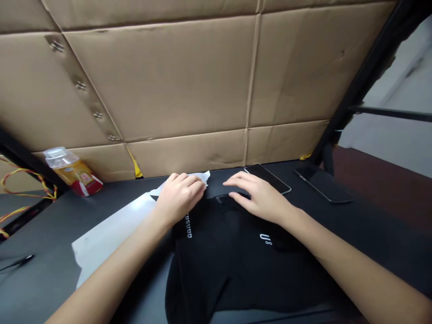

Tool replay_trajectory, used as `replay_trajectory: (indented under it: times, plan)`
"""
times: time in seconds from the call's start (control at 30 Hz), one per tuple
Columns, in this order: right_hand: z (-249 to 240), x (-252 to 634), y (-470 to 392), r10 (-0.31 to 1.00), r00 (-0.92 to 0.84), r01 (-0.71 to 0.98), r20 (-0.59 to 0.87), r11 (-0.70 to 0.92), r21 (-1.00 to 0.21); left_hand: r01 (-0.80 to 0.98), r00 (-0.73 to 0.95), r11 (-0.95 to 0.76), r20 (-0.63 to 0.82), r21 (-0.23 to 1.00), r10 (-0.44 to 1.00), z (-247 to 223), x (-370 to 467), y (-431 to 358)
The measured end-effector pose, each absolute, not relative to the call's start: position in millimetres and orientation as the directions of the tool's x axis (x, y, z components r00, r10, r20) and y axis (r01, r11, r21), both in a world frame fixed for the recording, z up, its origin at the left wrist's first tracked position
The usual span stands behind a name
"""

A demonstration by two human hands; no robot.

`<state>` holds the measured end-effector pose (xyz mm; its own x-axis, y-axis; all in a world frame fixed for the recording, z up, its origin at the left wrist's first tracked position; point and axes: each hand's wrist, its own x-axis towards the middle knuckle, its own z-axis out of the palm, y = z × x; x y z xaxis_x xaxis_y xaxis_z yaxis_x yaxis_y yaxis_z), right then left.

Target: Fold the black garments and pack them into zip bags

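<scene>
A black garment point(219, 261) with white lettering lies spread in front of me. It looks like clothing, but its exact kind does not show. My left hand point(182, 195) is closed at its far left corner, with the edge of a thin white bag or sheet point(114, 229) in its fingers. That white piece runs under my left forearm and sticks out past the knuckles. Over the garment's far edge, my right hand point(261, 195) is open, thumb and fingers apart. A small grey tag point(218, 199) shows on that edge, left of the right thumb.
Behind my right hand lies a phone point(270, 177); a second dark phone point(322, 184) is farther right. At the back left a bottle with a yellow and red label point(76, 171) leans. Cardboard point(162, 81) walls off the table's point(43, 225) back. Twisted wires point(30, 173) hang left.
</scene>
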<state>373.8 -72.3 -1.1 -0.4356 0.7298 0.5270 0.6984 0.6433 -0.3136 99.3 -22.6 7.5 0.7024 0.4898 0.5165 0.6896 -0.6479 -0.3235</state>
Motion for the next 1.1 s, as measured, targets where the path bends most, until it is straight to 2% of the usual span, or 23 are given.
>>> replay_trajectory:
  times: [0.13, 0.2, 0.3, 0.5, 0.63, 0.73, 0.87, 0.93, 1.1]
  plan:
    - [9, 338, -57, 0.649, -0.563, 0.728, 0.513, 0.683, -0.065, 0.645, 0.7, -0.712, 0.587, -0.277, 0.406, 8, 105, -39]
    - [13, 327, -51, 0.627, -0.603, 0.738, 0.493, 0.673, 0.046, 0.646, 0.686, -0.725, 0.6, -0.24, 0.412, 8, 102, -41]
    - [13, 330, -47, 0.599, -0.639, 0.733, 0.483, 0.665, 0.144, 0.673, 0.658, -0.707, 0.612, -0.218, 0.438, 11, 85, -35]
    - [3, 379, -40, 0.647, -0.56, 0.787, 0.518, 0.611, 0.087, 0.738, 0.606, -0.639, 0.631, -0.219, 0.484, 24, 39, -10]
    - [4, 393, -43, 0.66, -0.51, 0.81, 0.552, 0.585, 0.048, 0.725, 0.621, -0.655, 0.611, -0.212, 0.49, 23, 38, -8]
    - [6, 379, -51, 0.615, -0.522, 0.774, 0.592, 0.632, 0.026, 0.704, 0.639, -0.679, 0.603, -0.209, 0.477, 20, 49, -14]
    - [10, 349, -52, 0.53, -0.594, 0.718, 0.605, 0.689, 0.102, 0.689, 0.644, -0.699, 0.602, -0.19, 0.472, 18, 61, -22]
    - [12, 338, -48, 0.569, -0.583, 0.746, 0.58, 0.657, 0.105, 0.685, 0.642, -0.709, 0.599, -0.169, 0.478, 17, 64, -24]
    - [15, 325, -35, 0.69, -0.567, 0.757, 0.451, 0.652, -0.045, 0.679, 0.637, -0.73, 0.561, -0.082, 0.529, 8, 67, -23]
